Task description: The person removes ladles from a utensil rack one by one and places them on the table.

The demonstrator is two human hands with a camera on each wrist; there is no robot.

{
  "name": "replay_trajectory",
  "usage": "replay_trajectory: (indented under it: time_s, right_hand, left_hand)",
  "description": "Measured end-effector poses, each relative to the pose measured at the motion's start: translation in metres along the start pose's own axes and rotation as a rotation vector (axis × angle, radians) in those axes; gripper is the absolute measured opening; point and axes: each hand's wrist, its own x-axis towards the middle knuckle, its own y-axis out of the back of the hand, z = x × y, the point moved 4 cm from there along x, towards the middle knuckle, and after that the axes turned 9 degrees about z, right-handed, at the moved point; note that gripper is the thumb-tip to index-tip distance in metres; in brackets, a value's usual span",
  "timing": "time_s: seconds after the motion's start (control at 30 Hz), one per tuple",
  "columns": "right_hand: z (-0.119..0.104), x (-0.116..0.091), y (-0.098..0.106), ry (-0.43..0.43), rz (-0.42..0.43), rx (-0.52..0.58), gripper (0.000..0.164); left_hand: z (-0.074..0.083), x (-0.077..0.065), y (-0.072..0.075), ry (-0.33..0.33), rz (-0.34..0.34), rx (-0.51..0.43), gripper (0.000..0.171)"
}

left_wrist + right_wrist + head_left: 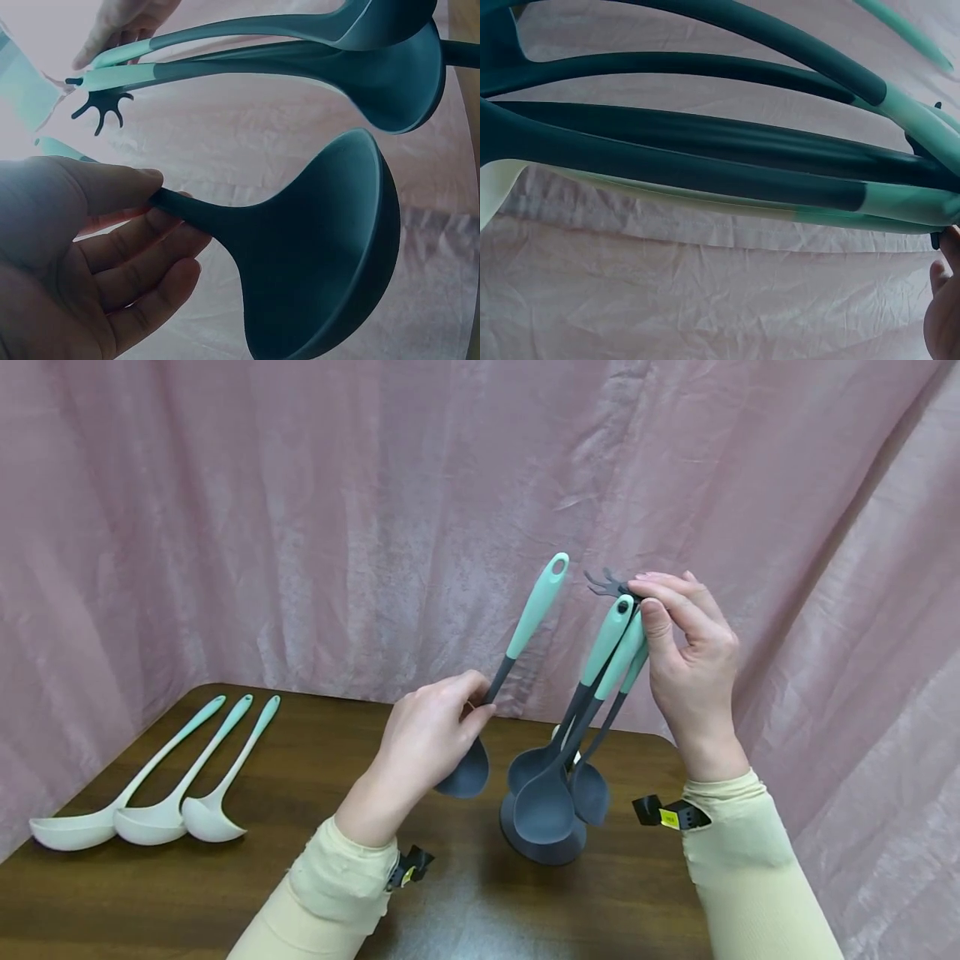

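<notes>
My left hand (423, 739) pinches the dark grey neck of a mint-handled ladle (536, 606), its bowl hanging below the fingers. In the left wrist view this ladle's deep bowl (322, 247) shows large. To the right, a dark utensil stand (603, 583) has claw-like hooks at its top and a round base. Several mint-handled grey utensils hang from it, among them a ladle (543, 806) at the front. My right hand (693, 652) pinches the stand's top beside the hooks, thumb close to the hung handles. A cream utensil (499, 187) hangs behind, mostly hidden.
Three cream ladles with mint handles, including the leftmost ladle (75, 831), lie side by side on the left of the brown wooden table (300, 893). Pink curtain (300, 527) hangs behind the table and along its sides.
</notes>
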Motion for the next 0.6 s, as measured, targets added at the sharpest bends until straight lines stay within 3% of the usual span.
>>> replay_trajectory:
  time_s: [0.6]
  right_hand:
    - [-0.004,-0.002,-0.007,-0.022,0.029,-0.018,0.017]
  left_hand:
    - [-0.025,-0.012,0.014,0.036,-0.046,0.086,0.012]
